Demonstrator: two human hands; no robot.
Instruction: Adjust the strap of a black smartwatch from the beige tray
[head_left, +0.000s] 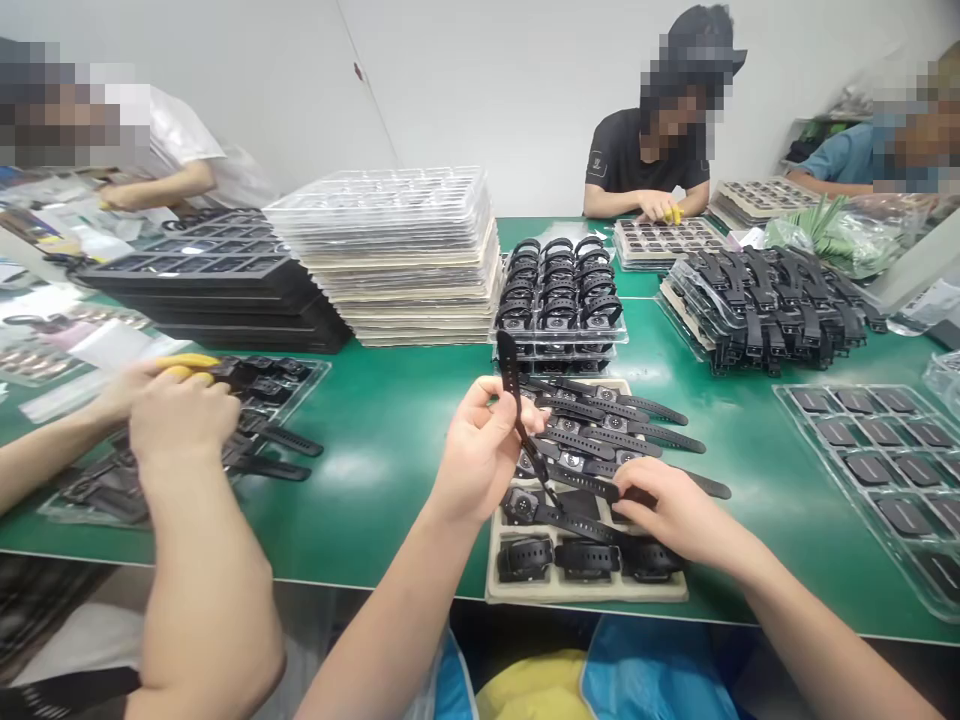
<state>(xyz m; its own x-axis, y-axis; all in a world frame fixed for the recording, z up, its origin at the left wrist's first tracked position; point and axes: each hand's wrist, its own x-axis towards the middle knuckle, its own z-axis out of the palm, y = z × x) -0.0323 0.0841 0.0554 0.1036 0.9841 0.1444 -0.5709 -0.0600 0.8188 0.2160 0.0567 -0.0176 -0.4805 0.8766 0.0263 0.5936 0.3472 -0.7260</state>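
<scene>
My left hand (pixel 480 450) is raised over the near end of a cream tray (pixel 495 570), its thumb and fingers closed on a black perforated watch strap (pixel 510 370). The strap stands nearly upright, its lower end reaching down toward the tray. My right hand (pixel 675 505) is low over the tray's right side, fingers closed on a dark watch strap (pixel 637 494) that they partly hide. Black smartwatches (pixel 523 506) with straps stretched out lie across the tray. In the nearest row, several watches (pixel 589 558) have their straps curled round.
Behind the tray are stacked clear trays of watches (pixel 559 318) and a tall tray stack (pixel 420 290). A tray of black squares (pixel 881 470) lies right, below piled straps (pixel 780 300). A co-worker's arm (pixel 202 540) reaches in from the left; others sit across the green table (pixel 390 420).
</scene>
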